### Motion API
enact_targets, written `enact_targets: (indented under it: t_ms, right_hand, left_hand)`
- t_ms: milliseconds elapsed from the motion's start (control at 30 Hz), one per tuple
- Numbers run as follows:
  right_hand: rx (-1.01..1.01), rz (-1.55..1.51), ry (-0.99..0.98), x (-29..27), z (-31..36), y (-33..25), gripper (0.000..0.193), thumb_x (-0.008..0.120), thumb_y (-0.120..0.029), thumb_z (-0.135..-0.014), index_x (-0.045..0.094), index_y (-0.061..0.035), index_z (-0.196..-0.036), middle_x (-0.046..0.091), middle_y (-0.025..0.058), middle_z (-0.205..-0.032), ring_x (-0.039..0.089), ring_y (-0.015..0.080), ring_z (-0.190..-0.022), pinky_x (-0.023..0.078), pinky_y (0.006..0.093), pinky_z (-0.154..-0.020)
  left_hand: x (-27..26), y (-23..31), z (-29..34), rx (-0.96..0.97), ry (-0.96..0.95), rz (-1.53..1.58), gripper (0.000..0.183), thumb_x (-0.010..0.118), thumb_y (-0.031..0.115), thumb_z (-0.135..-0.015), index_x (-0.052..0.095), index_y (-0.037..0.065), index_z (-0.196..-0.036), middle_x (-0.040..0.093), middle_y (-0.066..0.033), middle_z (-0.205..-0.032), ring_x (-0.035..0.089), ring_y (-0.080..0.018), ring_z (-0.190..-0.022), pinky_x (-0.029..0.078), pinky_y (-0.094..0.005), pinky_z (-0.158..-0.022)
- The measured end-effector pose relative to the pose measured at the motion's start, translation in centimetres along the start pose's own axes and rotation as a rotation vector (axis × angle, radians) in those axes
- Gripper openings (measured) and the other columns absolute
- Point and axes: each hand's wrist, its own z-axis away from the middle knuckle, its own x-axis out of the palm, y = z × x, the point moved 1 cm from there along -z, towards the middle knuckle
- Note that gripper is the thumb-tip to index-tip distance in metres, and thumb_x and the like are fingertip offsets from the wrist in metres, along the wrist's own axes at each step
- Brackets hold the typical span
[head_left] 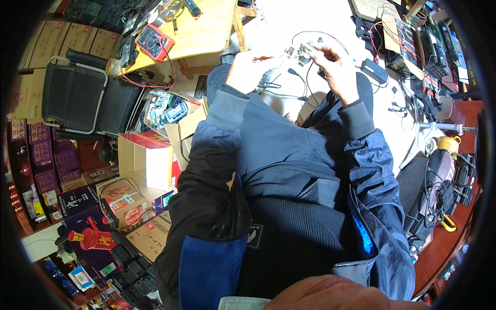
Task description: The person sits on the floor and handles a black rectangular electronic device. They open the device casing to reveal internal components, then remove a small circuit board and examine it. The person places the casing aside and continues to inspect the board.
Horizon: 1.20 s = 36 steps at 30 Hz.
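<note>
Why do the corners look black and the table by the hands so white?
Head view: the fisheye lens leaves dark corners and bends edges near the rim; bright light washes out the white table, where the left hand and right hand hold a small wired part.

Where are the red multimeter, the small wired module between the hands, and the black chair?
red multimeter [154,41], head view, on its dark face.
small wired module [295,53], head view, on its body.
black chair [77,98], head view, on its seat.
</note>
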Motion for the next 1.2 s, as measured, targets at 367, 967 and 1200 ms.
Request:
enact_targets:
  t_ms: [367,967,1200]
  right_hand:
    - [0.158,-0.038,-0.018,-1.1,-0.8,3.2,0.044,0.076,-0.029,-0.089,0.072,0.0040,-0.118,0.073,0.0068,-0.096,0.062,0.0101,-0.084,0.050,0.0245,-0.076]
    - [0.129,-0.194,-0.059,-1.0,-0.2,1.8,0.035,0.073,-0.029,-0.092,0.072,0.0006,-0.111,0.070,0.0033,-0.092,0.060,0.0095,-0.088,0.047,0.0271,-0.081]
    - [0.063,0.020,0.004,-0.7,0.9,-1.3,0.046,0.075,-0.029,-0.092,0.068,0.0022,-0.126,0.072,0.0090,-0.108,0.066,0.0115,-0.095,0.052,0.0250,-0.079]
  left_hand:
    - [-0.7,-0.7,-0.5,0.091,-0.083,-0.109,0.021,0.071,0.017,-0.095,0.076,-0.002,-0.102,0.060,0.0009,-0.072,0.045,-0.0039,-0.057,0.033,-0.0206,-0.051]
    - [-0.7,-0.1,0.1,-0.204,-0.164,0.436,0.020,0.059,0.013,-0.101,0.066,-0.004,-0.107,0.061,-0.0034,-0.082,0.039,-0.0050,-0.055,0.032,-0.0201,-0.050]
    - [0.7,1.2,0.7,0.147,-0.066,-0.112,0.022,0.077,0.017,-0.090,0.072,0.001,-0.105,0.070,-0.0043,-0.092,0.061,-0.0083,-0.079,0.049,-0.0231,-0.071]
